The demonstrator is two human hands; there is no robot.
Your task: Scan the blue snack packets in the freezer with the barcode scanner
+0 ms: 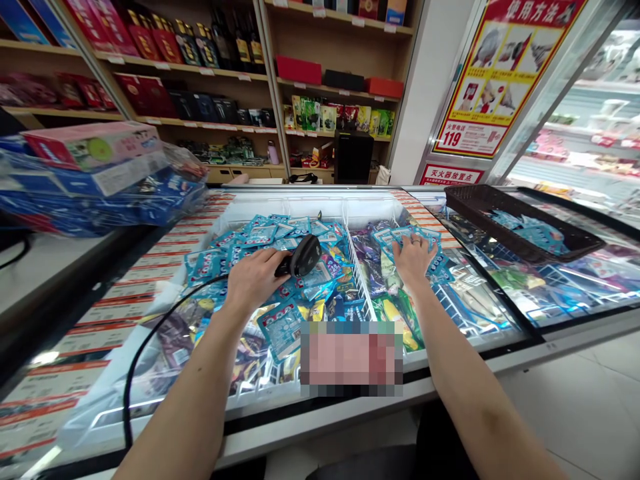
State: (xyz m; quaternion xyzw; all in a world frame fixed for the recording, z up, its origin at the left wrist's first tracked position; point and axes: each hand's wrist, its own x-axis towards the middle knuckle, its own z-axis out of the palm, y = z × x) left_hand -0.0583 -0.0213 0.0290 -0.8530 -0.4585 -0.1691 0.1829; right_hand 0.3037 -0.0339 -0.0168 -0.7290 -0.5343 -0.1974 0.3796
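Note:
My left hand [257,272] is closed around the handle of a black barcode scanner [306,256], whose dark cable [150,337] loops down past my forearm. Beneath it, a heap of blue ice-pop packets [260,235] fills the left section of the chest freezer. On the right section, my right hand [414,259] lies with fingers spread over several more blue packets [440,267]. Purple packets [367,250] and green-and-yellow packets [397,323] show beside and below that hand. A white wire divider [357,267] runs between the two sections.
Boxes in clear plastic [115,177] are stacked at the left. A brown basket [575,250] with blue packets stands on the freezer glass at the right. Orange-striped price labels [125,307] line the left side. Shelves of goods [200,123] stand behind. A blurred patch covers the front edge.

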